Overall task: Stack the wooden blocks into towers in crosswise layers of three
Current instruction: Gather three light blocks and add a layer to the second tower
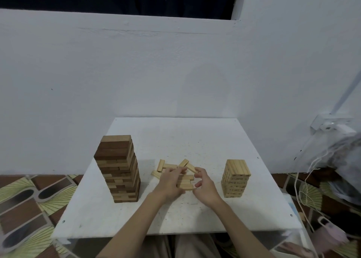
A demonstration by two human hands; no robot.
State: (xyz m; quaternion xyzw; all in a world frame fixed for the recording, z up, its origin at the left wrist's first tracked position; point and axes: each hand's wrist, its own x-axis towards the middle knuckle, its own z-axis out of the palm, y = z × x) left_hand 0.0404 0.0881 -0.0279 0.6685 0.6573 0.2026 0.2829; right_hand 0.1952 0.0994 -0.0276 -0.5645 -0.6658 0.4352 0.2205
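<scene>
Pale pine is what both hands are working on, low in the middle of the frame. The left hand lies along the left side of a short new stack, fingers stretched over its top as if to square the layer; whether they press or only touch, I cannot tell. The right hand cups the stack's right side, fingers loosely curled and apart, gripping nothing that I can see, likely steadying it so the blocks line up. Just beyond the fingertips, a few loose blocks lie scattered, close by for the next layers. Further right stands a finished pale tower; over to the left, a much taller tower with dark upper layers. All sit on the white table.
</scene>
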